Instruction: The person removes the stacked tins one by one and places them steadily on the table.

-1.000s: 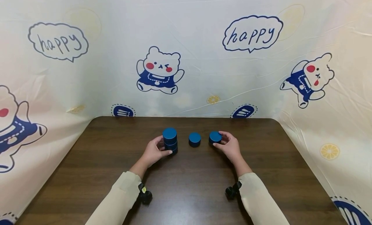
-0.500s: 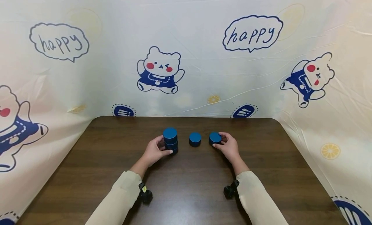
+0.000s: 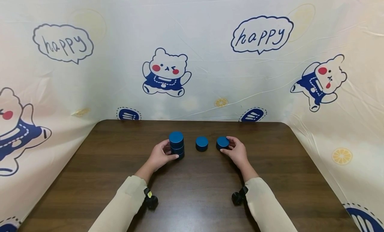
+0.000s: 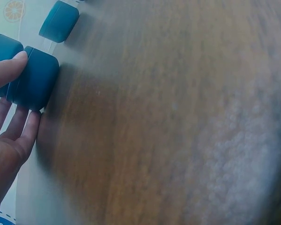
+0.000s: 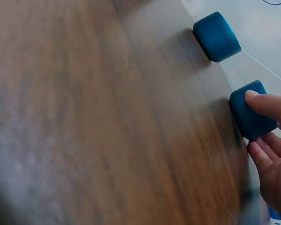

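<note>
L hand (image 3: 160, 155) grips blue stack (image 3: 176, 142) low, R hand (image 3: 238, 153) pinches right cyl (image 3: 222, 142); best use light, even pressure w/ stack plumb, clear of mid cyl (image 3: 202, 144).

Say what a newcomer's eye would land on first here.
Probably the blue stack gripped by the left hand, toward the far edge of the table. To its right are a lone blue block and, held by the right hand, another blue block. Behind, cartoon bears and "happy" bubbles decorate the pale cloth.
</note>
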